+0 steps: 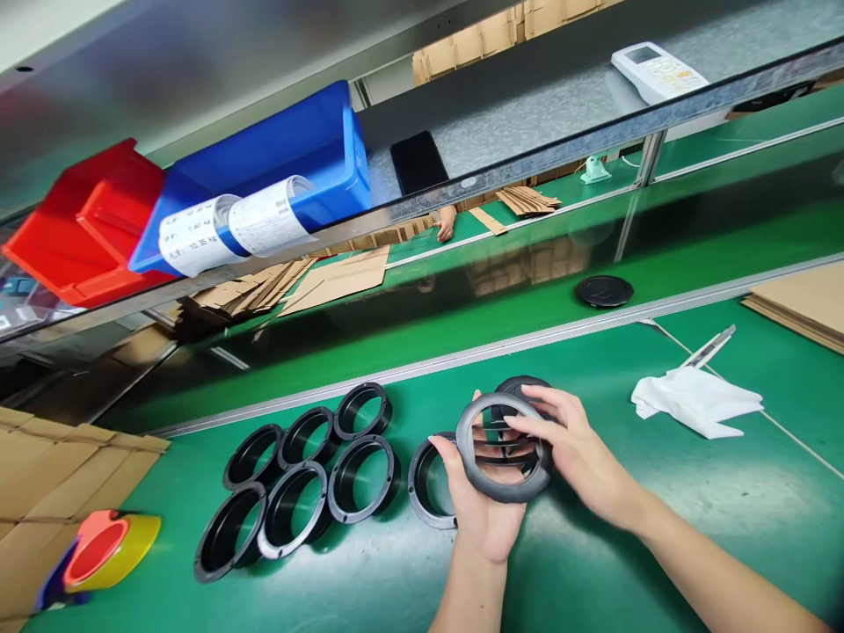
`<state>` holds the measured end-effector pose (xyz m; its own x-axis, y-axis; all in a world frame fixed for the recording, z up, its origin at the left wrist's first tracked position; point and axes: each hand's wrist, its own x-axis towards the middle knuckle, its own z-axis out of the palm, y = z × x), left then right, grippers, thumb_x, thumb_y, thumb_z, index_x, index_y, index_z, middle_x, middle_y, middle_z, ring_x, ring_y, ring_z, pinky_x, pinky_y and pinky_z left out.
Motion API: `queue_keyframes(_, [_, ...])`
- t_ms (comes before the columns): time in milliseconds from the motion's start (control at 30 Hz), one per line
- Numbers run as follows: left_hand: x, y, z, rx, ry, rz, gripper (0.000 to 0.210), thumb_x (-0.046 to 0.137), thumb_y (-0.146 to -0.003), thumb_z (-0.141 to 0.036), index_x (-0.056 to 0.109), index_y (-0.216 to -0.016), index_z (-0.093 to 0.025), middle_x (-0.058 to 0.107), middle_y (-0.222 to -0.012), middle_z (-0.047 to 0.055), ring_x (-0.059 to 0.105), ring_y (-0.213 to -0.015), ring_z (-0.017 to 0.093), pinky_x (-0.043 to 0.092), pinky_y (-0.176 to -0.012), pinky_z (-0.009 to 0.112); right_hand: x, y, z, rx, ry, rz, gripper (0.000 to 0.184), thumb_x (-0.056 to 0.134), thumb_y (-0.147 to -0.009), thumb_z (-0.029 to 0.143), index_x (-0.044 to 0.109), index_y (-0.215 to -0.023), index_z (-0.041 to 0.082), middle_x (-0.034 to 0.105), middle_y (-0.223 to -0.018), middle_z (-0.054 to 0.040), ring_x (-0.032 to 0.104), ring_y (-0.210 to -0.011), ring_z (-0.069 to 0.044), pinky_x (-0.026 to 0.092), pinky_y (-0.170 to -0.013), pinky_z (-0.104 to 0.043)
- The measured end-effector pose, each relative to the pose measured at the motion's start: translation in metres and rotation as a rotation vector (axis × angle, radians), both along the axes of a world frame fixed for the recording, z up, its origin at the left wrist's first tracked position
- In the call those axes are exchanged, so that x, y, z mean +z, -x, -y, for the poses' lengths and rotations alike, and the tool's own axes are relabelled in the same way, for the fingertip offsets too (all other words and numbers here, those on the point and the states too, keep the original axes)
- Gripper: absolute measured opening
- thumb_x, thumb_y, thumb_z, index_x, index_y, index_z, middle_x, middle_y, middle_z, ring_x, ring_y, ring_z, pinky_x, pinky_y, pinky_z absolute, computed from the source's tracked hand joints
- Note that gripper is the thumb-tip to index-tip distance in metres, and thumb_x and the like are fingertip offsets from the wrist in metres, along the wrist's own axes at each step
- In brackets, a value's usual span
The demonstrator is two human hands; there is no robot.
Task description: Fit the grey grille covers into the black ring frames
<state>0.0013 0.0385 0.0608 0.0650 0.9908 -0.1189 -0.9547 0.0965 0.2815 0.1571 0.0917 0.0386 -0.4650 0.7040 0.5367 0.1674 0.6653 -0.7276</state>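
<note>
A round black air vent (pixel 473 464) with a thick rim and thin slats across its opening is held up above the bench. My left hand (pixel 488 520) cups it from below, thumb at its left side. My right hand (pixel 584 453) grips its right side, the fingertips reaching over the opening. Just behind the vent shows another dark round part (pixel 520 385), mostly hidden. A black flanged ring (pixel 422 488) stands left of my left hand and is partly covered by it. Several similar black rings (pixel 294 519) sit in two rows farther left.
A white cloth (pixel 695 400) and a utility knife (pixel 710 345) lie at right. A black disc (pixel 604 291) rests behind the metal rail. The shelf above carries a blue bin (pixel 264 149), a red bin (pixel 92 224) and label rolls (pixel 270 220). Tape rolls (pixel 122 549) lie at left. Another person's hand (pixel 446 224) shows beyond.
</note>
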Motion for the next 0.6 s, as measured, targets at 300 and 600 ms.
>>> queue_keyframes(300, [-0.003,-0.017,0.015,0.118,-0.072,-0.106,0.075,0.056,-0.088,-0.069,0.032,-0.151,-0.037,0.052,-0.147,0.006,0.043,-0.139,0.025,0.032,-0.119,0.044,0.003,-0.007,0.006,-0.005,-0.304,0.259,0.065,0.064,-0.089,0.065,0.048,-0.136,0.023,0.016,-0.162,-0.0146,0.017,-0.145,-0.046,0.030,-0.110,-0.070])
queue_keyframes(600, [-0.013,-0.023,0.031,0.224,-0.253,-0.424,0.095,0.055,-0.087,-0.071,0.011,-0.158,-0.026,0.033,-0.158,0.012,0.031,-0.146,0.032,0.021,-0.124,0.049,0.030,-0.003,-0.001,0.048,-0.242,0.354,0.093,0.068,-0.085,0.059,0.023,-0.157,0.021,0.026,-0.156,-0.0174,0.030,-0.140,-0.044,0.039,-0.107,-0.060])
